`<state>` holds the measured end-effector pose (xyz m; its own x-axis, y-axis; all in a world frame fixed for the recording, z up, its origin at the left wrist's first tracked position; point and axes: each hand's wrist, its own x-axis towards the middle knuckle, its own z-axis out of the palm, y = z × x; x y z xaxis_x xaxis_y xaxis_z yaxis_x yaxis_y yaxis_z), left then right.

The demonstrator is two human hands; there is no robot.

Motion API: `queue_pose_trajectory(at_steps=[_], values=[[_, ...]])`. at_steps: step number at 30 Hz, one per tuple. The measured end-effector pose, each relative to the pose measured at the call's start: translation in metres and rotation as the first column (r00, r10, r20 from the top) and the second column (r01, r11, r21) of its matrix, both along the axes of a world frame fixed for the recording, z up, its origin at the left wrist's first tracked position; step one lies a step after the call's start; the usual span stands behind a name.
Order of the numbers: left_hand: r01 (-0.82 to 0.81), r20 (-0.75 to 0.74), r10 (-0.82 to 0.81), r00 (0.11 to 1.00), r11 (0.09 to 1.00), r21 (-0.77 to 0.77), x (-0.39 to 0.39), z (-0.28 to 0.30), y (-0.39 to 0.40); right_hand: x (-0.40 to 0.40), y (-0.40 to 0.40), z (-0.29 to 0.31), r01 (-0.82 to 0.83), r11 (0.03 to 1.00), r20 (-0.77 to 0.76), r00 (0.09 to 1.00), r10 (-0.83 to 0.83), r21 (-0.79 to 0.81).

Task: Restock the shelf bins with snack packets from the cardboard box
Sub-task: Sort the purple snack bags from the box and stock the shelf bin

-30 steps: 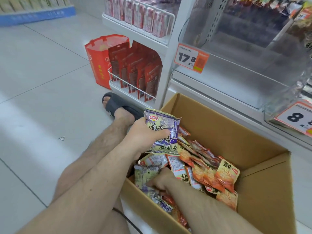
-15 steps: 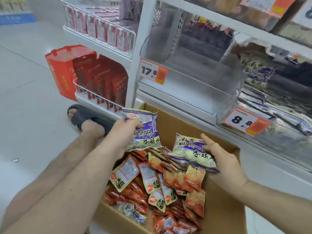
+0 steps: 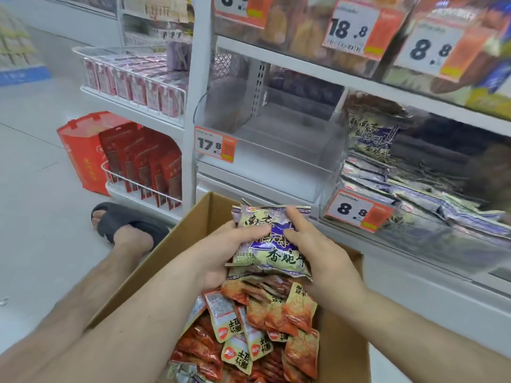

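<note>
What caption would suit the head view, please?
Both hands, left hand and right hand, hold purple snack packets above the cardboard box.

Bare forearms with no sleeves, bare hands (image 3: 279,252), a bare leg, 1 dark slide sandal (image 3: 121,220).

I see both forearms coming in from 6 and 7 o'clock, converging at centre. Left hand (image 3: 221,250) curled, thumb on top, gripping the packets (image 3: 272,244); right hand (image 3: 312,244) clasps them from 3 o'clock, fingers bent.

Both hands (image 3: 272,252) grip purple snack packets (image 3: 272,244) above the cardboard box (image 3: 343,341).
</note>
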<state>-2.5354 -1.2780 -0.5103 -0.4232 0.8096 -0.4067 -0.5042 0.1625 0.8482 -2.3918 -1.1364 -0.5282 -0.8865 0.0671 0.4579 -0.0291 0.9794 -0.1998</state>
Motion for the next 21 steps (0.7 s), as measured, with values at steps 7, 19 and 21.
queue_pose_trajectory(at_steps=[7, 19, 21], values=[[-0.006, -0.148, 0.018, 0.989, 0.997, 0.081, -0.011, 0.024, 0.038, 0.015, 0.035, 0.066, 0.226, 0.459, 0.149, 0.969, -0.198, -0.859], [0.240, -0.566, -0.220, 0.794, 0.970, -0.040, 0.015, 0.110, 0.177, 0.028, 0.120, 0.114, 0.292, 0.199, 0.225, 0.927, -0.301, -0.935], [0.185, -0.631, -0.179, 0.755, 0.981, -0.057, 0.010, 0.120, 0.201, 0.021, 0.137, 0.127, 0.290, 0.247, 0.190, 0.913, -0.361, -0.925]])
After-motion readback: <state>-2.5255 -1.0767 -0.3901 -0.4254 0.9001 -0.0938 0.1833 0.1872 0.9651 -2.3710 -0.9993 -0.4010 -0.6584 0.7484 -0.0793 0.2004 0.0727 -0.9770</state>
